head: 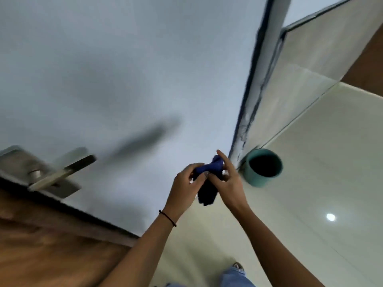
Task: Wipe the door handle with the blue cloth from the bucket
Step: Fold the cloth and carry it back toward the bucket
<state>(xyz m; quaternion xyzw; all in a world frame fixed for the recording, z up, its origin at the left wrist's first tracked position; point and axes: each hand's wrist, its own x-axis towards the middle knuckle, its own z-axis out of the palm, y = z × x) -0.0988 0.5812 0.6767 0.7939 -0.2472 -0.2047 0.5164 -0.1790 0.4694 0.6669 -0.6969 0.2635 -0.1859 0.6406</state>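
The door handle (62, 175) at far left stands unwiped, well apart from the teal bucket (263, 167) on the floor, while the left hand (184, 183) and right hand (230, 181) both pinch the blue cloth (207, 183), already lifted out.

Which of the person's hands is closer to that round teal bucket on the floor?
The right hand. In the picture it sits just left of the round teal bucket, gripping one side of the dark blue cloth. The left hand holds the cloth's other side, farther from the bucket.
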